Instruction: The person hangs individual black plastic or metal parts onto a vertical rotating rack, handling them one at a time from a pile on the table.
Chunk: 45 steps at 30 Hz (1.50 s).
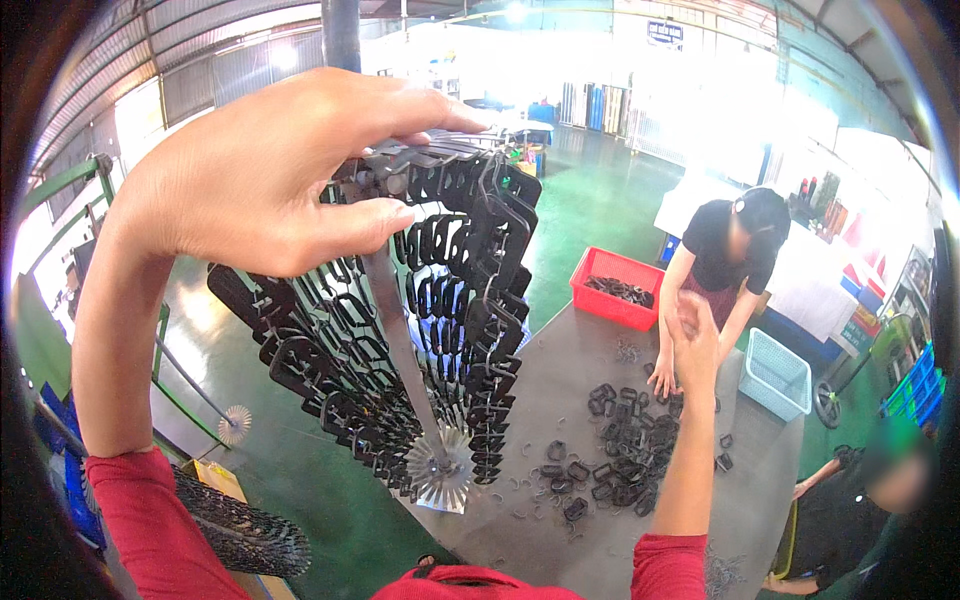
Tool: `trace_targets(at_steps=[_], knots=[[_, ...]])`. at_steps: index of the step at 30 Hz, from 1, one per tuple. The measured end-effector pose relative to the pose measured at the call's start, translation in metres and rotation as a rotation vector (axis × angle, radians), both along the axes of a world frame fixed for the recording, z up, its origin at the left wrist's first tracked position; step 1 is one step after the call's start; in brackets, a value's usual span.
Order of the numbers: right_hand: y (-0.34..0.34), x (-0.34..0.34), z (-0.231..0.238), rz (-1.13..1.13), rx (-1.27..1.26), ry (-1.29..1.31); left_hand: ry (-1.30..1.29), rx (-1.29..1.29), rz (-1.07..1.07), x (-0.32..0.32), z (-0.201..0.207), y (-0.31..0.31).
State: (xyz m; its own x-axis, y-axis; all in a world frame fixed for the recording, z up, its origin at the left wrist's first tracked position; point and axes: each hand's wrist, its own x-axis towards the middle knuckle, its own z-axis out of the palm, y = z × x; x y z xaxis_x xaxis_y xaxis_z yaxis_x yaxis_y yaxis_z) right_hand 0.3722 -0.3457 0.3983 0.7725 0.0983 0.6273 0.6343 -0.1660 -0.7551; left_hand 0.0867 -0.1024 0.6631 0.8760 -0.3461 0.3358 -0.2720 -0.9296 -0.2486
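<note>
A tall hanging rack (405, 340) stands before me on the left, with rows of black rounded frames hooked around a flat metal centre bar. My left hand (270, 170) is wrapped over its top, thumb below and fingers across the upper metal spokes. A toothed silver disc (442, 468) sits at the rack's lower end. On the right, my right hand (695, 335) is raised above the table with its fingers bent together; whatever they may hold is too small to make out. Below it lies a loose pile of black frames (630, 445) on the grey table (530, 420).
Across the table a co-worker (735, 245) reaches toward the pile, hands close to my right arm. A red basket (612, 285) of parts and a pale blue basket (775, 372) stand nearby. Another person (860, 510) is at the lower right. A second loaded rack (240, 525) lies lower left.
</note>
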Motion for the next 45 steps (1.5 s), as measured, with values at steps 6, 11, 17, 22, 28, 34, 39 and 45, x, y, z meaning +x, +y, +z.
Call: trace_targets(at_steps=[6, 11, 17, 22, 28, 34, 39, 45], knots=[[0.088, -0.145, 0.119, 0.188, 0.177, -0.644, -0.103, 0.231, -0.030, 0.011, 0.000, 0.002], [0.126, -0.169, 0.135, 0.092, 0.143, -0.602, -0.092, 0.115, 0.086, 0.010, -0.002, -0.011], [0.139, -0.153, 0.137, 0.368, 0.356, -0.465, -0.108, 0.182, 0.035, 0.013, -0.003, -0.008], [0.116, -0.135, 0.143, 0.918, 0.452, -0.046, -0.101, 0.160, 0.056, 0.011, -0.004, -0.009], [0.067, -0.089, 0.115, 0.773, 0.410, 0.127, -0.189, 0.184, -0.007, 0.011, -0.010, 0.016], [-0.050, 0.022, 0.053, 0.128, 0.292, 0.182, -0.160, 0.071, -0.051, 0.004, -0.009, 0.017], [-0.141, 0.132, -0.081, -0.147, -0.073, 0.235, -0.110, 0.037, -0.069, 0.001, -0.005, 0.009], [-0.086, 0.081, -0.098, -0.376, -0.547, 0.115, -0.095, 0.054, -0.098, 0.009, -0.002, -0.001]])
